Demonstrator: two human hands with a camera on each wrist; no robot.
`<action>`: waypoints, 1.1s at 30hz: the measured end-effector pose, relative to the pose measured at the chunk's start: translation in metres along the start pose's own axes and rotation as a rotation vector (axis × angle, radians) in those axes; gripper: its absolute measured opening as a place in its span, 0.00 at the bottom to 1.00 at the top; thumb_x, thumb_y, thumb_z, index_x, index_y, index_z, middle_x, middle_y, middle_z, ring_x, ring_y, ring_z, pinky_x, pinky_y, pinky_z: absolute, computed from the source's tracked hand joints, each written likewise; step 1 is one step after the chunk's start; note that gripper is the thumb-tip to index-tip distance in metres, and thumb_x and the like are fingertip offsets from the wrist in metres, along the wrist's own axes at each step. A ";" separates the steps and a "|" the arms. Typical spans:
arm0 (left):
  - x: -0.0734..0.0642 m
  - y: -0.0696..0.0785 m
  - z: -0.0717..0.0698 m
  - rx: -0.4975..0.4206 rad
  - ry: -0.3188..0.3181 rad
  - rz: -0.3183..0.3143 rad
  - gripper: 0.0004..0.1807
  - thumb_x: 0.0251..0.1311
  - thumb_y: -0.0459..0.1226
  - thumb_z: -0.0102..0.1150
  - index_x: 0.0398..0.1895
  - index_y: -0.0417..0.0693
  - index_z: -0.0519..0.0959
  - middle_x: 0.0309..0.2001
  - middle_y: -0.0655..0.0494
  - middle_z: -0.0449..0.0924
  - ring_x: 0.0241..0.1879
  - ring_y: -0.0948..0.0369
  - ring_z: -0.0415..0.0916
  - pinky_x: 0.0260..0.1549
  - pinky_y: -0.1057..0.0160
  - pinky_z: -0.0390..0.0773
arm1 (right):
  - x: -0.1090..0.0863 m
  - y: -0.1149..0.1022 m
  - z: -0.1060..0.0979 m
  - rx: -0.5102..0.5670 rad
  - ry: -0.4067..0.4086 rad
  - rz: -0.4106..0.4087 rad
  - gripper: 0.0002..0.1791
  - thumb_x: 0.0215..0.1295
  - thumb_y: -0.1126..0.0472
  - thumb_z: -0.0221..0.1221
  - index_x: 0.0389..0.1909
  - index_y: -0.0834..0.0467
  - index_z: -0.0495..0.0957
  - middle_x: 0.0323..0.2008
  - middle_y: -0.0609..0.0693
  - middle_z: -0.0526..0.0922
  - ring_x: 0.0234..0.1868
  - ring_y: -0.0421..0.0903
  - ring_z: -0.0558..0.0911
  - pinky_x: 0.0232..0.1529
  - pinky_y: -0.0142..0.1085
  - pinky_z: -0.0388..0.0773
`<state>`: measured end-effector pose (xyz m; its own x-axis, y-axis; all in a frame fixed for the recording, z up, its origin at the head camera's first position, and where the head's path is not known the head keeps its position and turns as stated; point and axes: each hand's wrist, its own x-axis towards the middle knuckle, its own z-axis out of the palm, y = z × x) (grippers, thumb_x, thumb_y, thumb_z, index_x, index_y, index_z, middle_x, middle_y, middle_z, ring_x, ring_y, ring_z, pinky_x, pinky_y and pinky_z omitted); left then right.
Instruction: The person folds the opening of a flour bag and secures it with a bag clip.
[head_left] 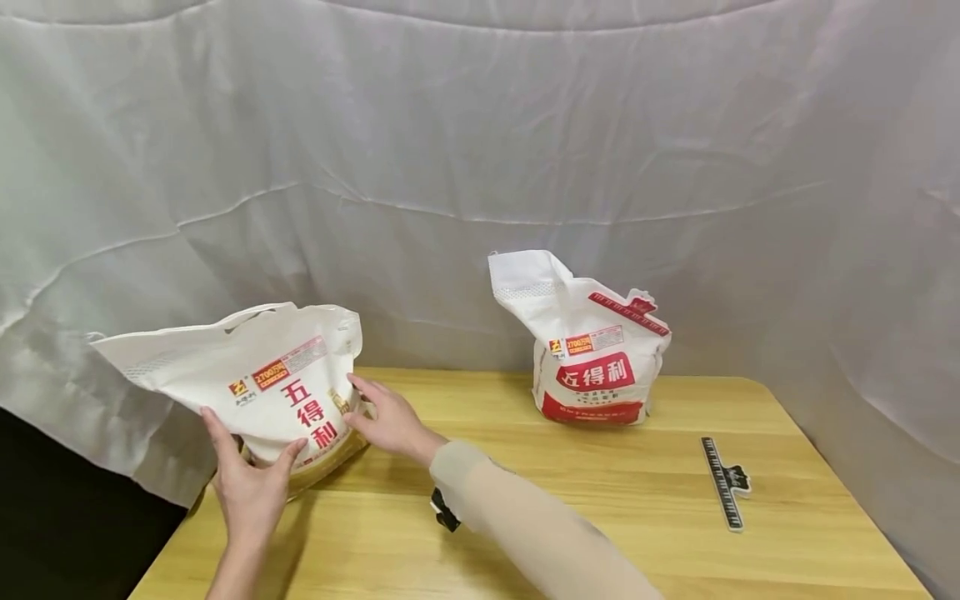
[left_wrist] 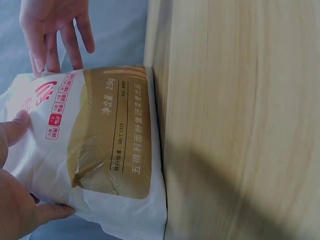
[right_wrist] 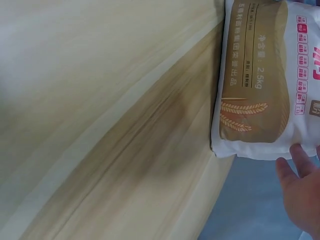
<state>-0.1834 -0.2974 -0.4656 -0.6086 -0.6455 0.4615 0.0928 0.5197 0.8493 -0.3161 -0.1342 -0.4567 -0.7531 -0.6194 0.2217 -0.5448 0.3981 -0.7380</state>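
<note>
Beige-sleeved right hand (head_left: 393, 425) and left hand (head_left: 253, 492) touch a plump white-and-gold bag (head_left: 285, 375), each grip wide. Yellowish wooden tabletop (head_left: 585, 492) stretches rightward from it.

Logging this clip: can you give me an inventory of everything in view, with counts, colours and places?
Flour bag with gold base: 1, white, gold and red, table's left end, between the hands
Flour bag with red base: 1, white and red, further right, near the back edge
Ruler-patterned bag clip: 1, red, across the right bag's upper part
Ruler-patterned bag clip: 1, black, on the table's right side
Table: 1, yellowish wood, under the bags
Curtain: grey, behind the table
Small object: 1, black, below the right cuff, identity unclear
Left hand: 1, bare, fingers on the left bag
Right hand: 1, beige sleeve, fingers at that bag's right side
</note>
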 end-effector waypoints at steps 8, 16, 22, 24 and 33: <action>0.005 0.008 0.009 -0.032 -0.089 -0.025 0.76 0.49 0.26 0.79 0.84 0.70 0.28 0.83 0.49 0.46 0.79 0.42 0.52 0.74 0.40 0.56 | -0.007 0.004 -0.009 0.067 0.101 0.027 0.33 0.75 0.51 0.61 0.79 0.44 0.64 0.71 0.48 0.75 0.66 0.48 0.79 0.67 0.44 0.74; 0.009 0.009 0.017 -0.025 -0.168 -0.038 0.77 0.49 0.26 0.80 0.83 0.72 0.27 0.78 0.39 0.58 0.72 0.39 0.64 0.64 0.40 0.70 | -0.013 0.012 -0.015 0.085 0.211 0.052 0.28 0.71 0.54 0.66 0.70 0.48 0.73 0.63 0.46 0.81 0.60 0.44 0.81 0.62 0.38 0.78; 0.014 0.008 0.025 -0.043 -0.224 -0.018 0.77 0.49 0.27 0.80 0.83 0.73 0.27 0.76 0.39 0.63 0.71 0.40 0.67 0.64 0.52 0.73 | -0.020 0.020 -0.023 0.089 0.264 0.033 0.27 0.69 0.56 0.68 0.67 0.51 0.75 0.60 0.48 0.82 0.57 0.46 0.83 0.59 0.39 0.80; 0.015 0.008 0.029 -0.055 -0.242 -0.003 0.77 0.50 0.28 0.80 0.83 0.72 0.27 0.76 0.39 0.64 0.70 0.41 0.68 0.62 0.60 0.75 | -0.023 0.022 -0.026 0.092 0.284 0.024 0.26 0.68 0.57 0.69 0.65 0.52 0.76 0.59 0.49 0.83 0.55 0.47 0.84 0.58 0.41 0.81; 0.017 0.006 0.047 -0.109 -0.308 0.054 0.76 0.50 0.27 0.79 0.83 0.71 0.28 0.76 0.42 0.65 0.68 0.46 0.69 0.60 0.67 0.75 | -0.037 0.033 -0.036 0.033 0.340 0.042 0.25 0.68 0.55 0.69 0.64 0.52 0.76 0.58 0.46 0.82 0.54 0.45 0.83 0.55 0.38 0.79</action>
<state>-0.2306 -0.2785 -0.4643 -0.8089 -0.4104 0.4210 0.2045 0.4749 0.8559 -0.3195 -0.0739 -0.4657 -0.8573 -0.3399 0.3868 -0.5031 0.3931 -0.7697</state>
